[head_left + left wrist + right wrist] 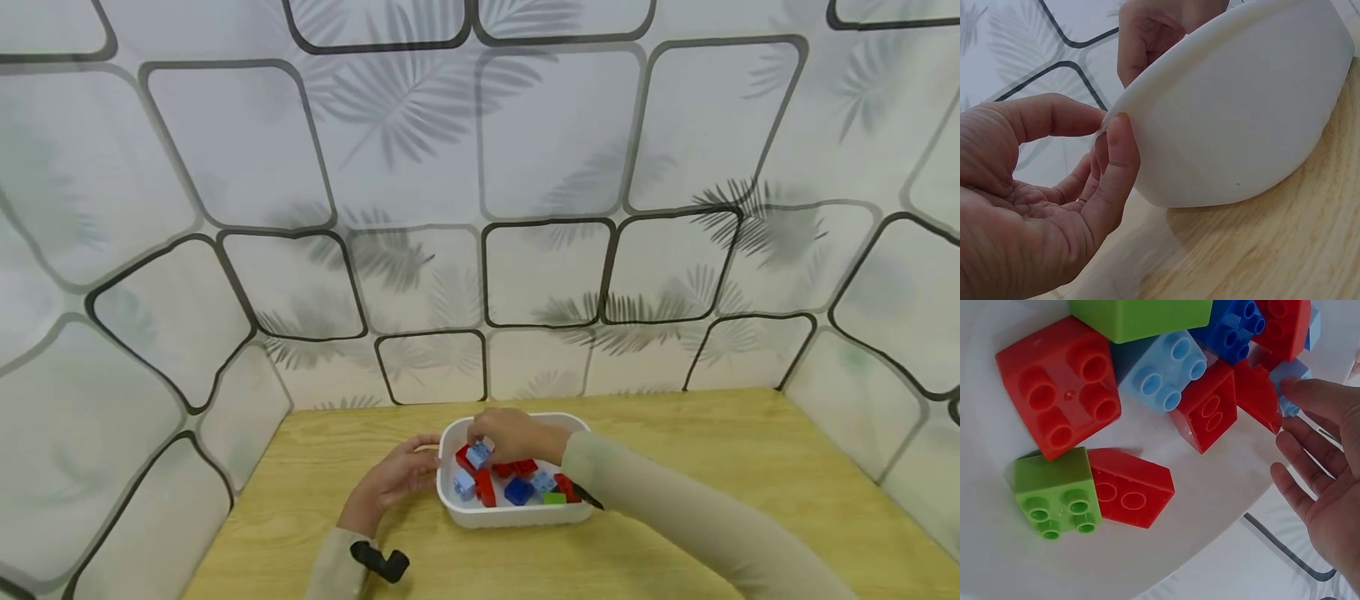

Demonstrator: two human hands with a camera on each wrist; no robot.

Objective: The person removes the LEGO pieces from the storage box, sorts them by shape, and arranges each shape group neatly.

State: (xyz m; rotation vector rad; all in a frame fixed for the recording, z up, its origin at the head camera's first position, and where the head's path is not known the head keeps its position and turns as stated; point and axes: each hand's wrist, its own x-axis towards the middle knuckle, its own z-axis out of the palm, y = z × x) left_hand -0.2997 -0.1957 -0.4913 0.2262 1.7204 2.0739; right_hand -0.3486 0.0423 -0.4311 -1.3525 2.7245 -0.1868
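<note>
A white plastic tub (517, 518) holds several toy building bricks. My left hand (397, 477) is at the tub's left end; in the left wrist view its thumb and a finger pinch the rim (1166, 56). Reaching in from the right, my right hand (517, 435) pinches a light blue brick (478, 454) near the tub's left side. The right wrist view shows that light blue brick (1289, 384) by the thumb and fingers, close to a red brick (1259, 394). Part of the held brick is hidden by the hand.
Other bricks lie in the tub: a dark blue brick (518, 491), a green brick (555, 498), a light blue brick (464, 485) and several red ones. The tub stands on a wooden table (637, 550), with patterned fabric walls (420, 283) behind and at both sides.
</note>
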